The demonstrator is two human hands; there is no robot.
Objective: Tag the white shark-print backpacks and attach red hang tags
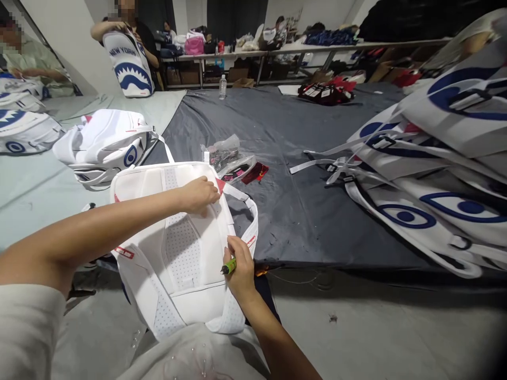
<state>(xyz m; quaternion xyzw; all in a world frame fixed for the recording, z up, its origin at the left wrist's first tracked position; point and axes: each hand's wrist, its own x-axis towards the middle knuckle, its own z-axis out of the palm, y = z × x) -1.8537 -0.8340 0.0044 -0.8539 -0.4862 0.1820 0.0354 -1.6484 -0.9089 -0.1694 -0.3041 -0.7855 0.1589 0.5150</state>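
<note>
A white backpack (186,285) leans up in front of me against the table edge, its padded back panel and shoulder straps facing me. My left hand (201,196) reaches across it with curled fingers, gripping its upper right side beside a small red triangle tab (220,185). Lower on the same side is my right hand (242,266), closed around a green pen-like tool (228,266) with a dark tip. The right fingertips touch the side edge of the bag near a strap (249,232). What exactly the left fingertips pinch is hidden.
More white backpacks are piled at the right (428,211), and another lies at left (106,142). Plastic-wrapped items (233,161) lie on the dark-covered table (293,221). Farther back stand a water bottle (222,87) and a person holding a shark-mouth backpack (130,68).
</note>
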